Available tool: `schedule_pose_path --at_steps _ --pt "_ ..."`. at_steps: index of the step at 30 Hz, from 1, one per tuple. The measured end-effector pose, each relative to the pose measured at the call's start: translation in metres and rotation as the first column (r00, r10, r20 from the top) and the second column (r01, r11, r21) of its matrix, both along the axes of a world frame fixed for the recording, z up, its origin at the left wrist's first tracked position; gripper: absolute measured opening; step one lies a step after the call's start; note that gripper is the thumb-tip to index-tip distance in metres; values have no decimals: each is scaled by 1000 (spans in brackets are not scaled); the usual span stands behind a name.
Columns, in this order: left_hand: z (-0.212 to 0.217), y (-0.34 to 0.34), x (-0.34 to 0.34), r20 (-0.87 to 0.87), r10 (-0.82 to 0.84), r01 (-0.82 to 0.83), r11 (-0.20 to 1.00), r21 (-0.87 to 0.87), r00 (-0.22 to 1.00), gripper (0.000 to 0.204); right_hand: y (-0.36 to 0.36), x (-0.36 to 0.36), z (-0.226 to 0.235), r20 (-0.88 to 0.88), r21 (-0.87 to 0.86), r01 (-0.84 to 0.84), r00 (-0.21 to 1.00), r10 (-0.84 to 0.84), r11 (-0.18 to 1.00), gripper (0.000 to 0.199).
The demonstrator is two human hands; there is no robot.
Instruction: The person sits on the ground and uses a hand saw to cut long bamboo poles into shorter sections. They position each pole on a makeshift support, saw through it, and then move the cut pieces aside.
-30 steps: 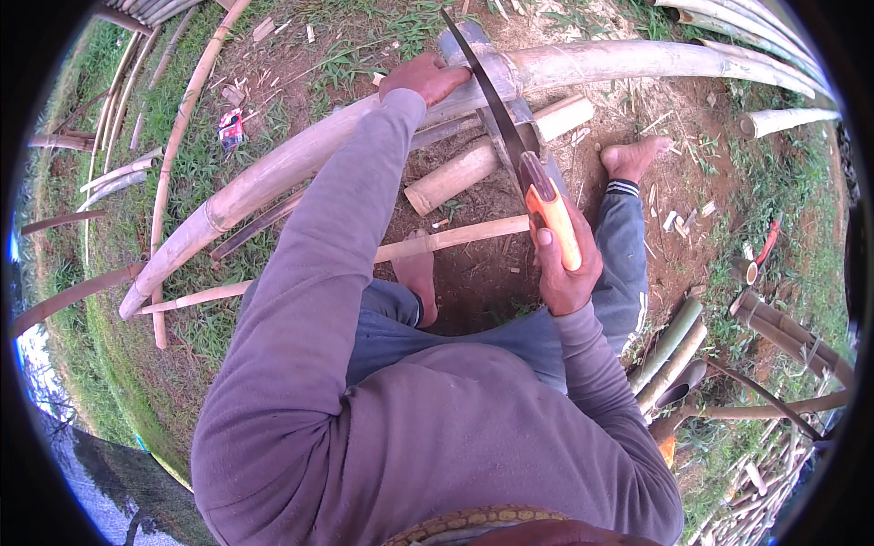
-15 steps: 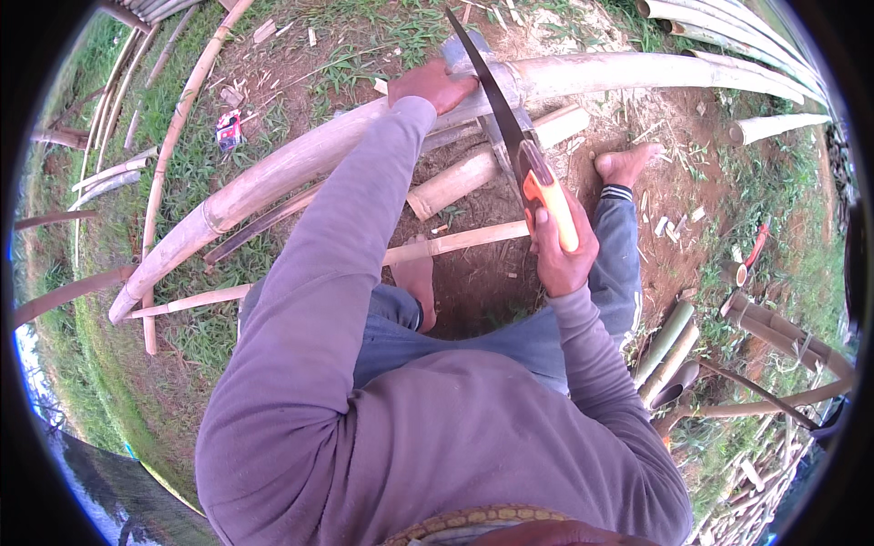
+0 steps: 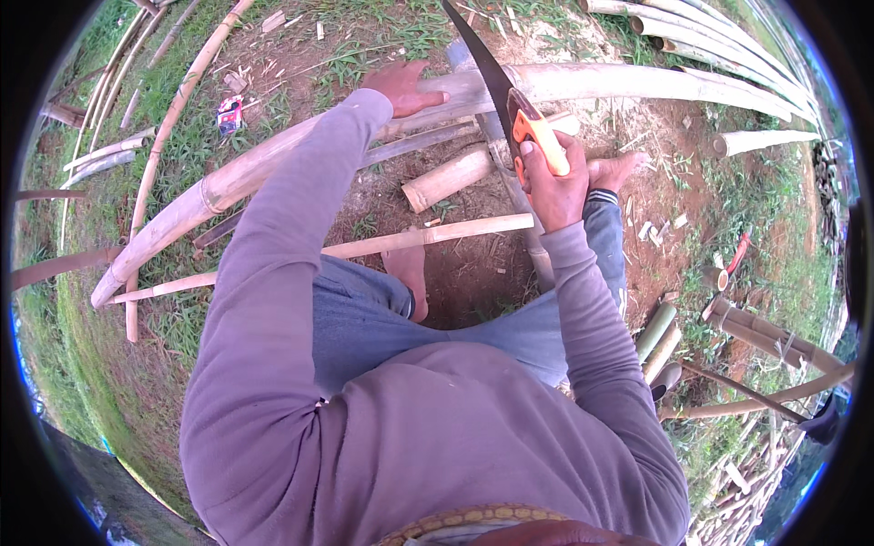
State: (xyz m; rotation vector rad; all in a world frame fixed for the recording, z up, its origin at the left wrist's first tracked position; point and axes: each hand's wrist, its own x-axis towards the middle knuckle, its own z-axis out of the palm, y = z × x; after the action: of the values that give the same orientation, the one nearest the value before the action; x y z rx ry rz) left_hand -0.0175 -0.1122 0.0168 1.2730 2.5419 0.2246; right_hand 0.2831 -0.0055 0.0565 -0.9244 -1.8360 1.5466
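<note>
- Your left hand lies over the near top of the thick bamboo pole, to the left of the blade. Your thumb points out to the right along the pole, spread apart from your fingers, which reach toward its far side; how firmly they press, you cannot tell from here.
- Your right hand is wrapped around the orange grip of the hand saw, fingers curled shut against it.
- The saw's dark blade slants up and to the left, passing across the pole; whether its teeth touch the bamboo cannot be told.
- The pole runs in front of you from the lower left to the upper right, crossing over a greyish bar.
- Just left of that bar, you have a short bamboo piece on the ground; nearer your legs, a pale bamboo strip crosses above your left foot.
- Your bare right foot stands beyond your right hand.
- At the upper right lie several stacked poles.
</note>
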Motion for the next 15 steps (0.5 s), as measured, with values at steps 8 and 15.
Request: schedule_pose_path --at_steps 8,15 --pt "-3 -174 -31 -42 87 -91 988 -124 995 118 -4 1 -10 -142 230 -21 988 55 973 43" --pt "4 -172 -25 -61 139 -147 978 -148 988 92 -39 46 0 -84 185 40 996 -24 982 42"
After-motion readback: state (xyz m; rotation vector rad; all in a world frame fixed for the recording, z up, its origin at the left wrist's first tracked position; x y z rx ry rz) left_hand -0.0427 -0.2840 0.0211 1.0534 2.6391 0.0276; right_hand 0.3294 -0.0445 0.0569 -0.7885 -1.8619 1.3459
